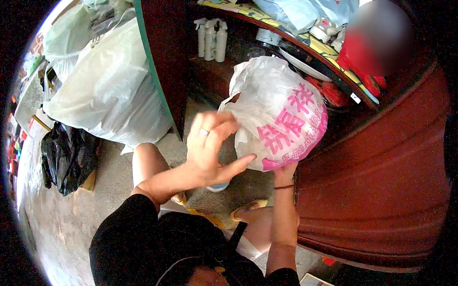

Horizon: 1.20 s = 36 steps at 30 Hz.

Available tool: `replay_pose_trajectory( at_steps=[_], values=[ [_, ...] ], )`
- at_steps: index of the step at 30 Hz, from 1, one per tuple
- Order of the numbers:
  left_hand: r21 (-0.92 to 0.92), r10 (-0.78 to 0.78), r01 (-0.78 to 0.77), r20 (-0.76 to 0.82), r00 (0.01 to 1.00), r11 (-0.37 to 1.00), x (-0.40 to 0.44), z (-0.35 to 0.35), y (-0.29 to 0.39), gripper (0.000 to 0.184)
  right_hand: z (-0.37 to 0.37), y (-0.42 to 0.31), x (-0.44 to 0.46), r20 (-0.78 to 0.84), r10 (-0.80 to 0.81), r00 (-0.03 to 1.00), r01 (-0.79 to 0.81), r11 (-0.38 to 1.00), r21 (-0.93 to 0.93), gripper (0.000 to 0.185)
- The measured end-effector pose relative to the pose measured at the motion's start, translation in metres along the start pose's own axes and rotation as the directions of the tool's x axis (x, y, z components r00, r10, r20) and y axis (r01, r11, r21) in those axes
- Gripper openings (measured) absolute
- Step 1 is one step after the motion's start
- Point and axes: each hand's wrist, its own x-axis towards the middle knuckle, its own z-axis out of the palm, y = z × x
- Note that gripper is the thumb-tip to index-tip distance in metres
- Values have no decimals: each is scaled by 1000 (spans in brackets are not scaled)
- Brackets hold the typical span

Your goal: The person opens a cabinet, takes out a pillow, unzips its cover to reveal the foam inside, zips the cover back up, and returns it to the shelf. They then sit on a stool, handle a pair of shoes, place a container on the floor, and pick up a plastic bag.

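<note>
A white plastic bag (260, 102) with pink printed characters is puffed out in front of me, its crumpled mouth facing left. Under its lower right side is my right hand (287, 168), which bears the bag; most of its fingers are hidden behind the plastic. My left hand (210, 145) is at the bag's left side, with a ring on one finger. Its thumb and fingers are apart, and the fingertips are slightly blurred. Whether they touch the bag's edge I cannot tell.
Several white spray bottles (211, 40) stand in the dark shelf space, with a white plate (305, 66) to their right. Shoes (324, 29) lie on the yellow-patterned shelf top. Large white bags (112, 90) and a black bag (69, 157) are at left. A brown curved panel (377, 181) borders the right.
</note>
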Motion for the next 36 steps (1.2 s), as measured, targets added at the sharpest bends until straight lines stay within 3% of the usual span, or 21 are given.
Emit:
replay_pose_trajectory(
  at_steps=[2,4,6,8,9,10,13,17,18,20,21,23,28,30,31,32,34,36],
  values=[
    [127,116,-112,-19,993,986,22,-3,-8,64,-7,-2,2,-73,-34,997,22,988,-152,45],
    [139,49,-69,141,989,988,36,11,-20,68,-16,-2,0,-62,-83,995,70,979,-194,44],
    [155,-104,62,278,955,986,34,34,-37,70,-21,-2,2,-31,18,999,-22,988,-150,44],
    [-150,-219,269,286,933,951,17,54,-59,73,-15,2,-4,-82,-30,996,14,982,-190,47],
    [-330,-267,404,389,882,853,10,58,-65,78,-12,4,-5,-57,-17,998,7,985,-172,49],
    [-335,-263,404,394,881,851,4,62,-67,78,-12,5,-6,-34,-1,999,-5,988,-153,51],
    [-476,-359,642,557,749,601,-19,71,-72,87,-31,9,2,-15,-12,1000,9,983,-184,52],
    [-488,-341,681,613,713,546,-40,68,-74,92,-29,14,3,-67,49,997,-62,977,-202,52],
    [-486,-342,682,614,711,546,-43,64,-72,92,-28,16,3,-68,50,996,-63,978,-200,52],
    [-423,-425,850,738,524,313,-47,54,-70,88,-25,19,2,-108,86,990,-116,941,-317,53],
    [-425,-428,849,735,526,314,-47,47,-68,88,-30,22,4,-117,118,986,-147,948,-282,53],
    [-195,-464,967,849,251,166,-49,31,-65,84,-31,25,6,-118,145,982,-174,937,-304,53],
    [-192,-408,966,879,247,171,-80,18,-79,80,-24,25,10,-192,152,970,-221,883,-414,53],
    [-41,-383,997,922,62,63,-83,13,-83,81,-23,26,11,-301,24,953,-228,710,-667,50],
    [-20,-440,1000,898,8,-23,-86,12,-76,79,-26,23,14,-205,83,975,-206,686,-698,50],
    [-22,-441,1000,897,10,-22,-92,14,-73,79,-20,21,13,-204,84,975,-205,686,-698,50],
    [-124,-434,992,895,101,-26,-105,20,-73,82,-8,18,9,-224,79,971,-231,539,-810,54],
    [-94,-443,995,894,69,-34,-96,26,-70,75,0,12,10,-197,104,975,-222,506,-833,56]
  ],
)
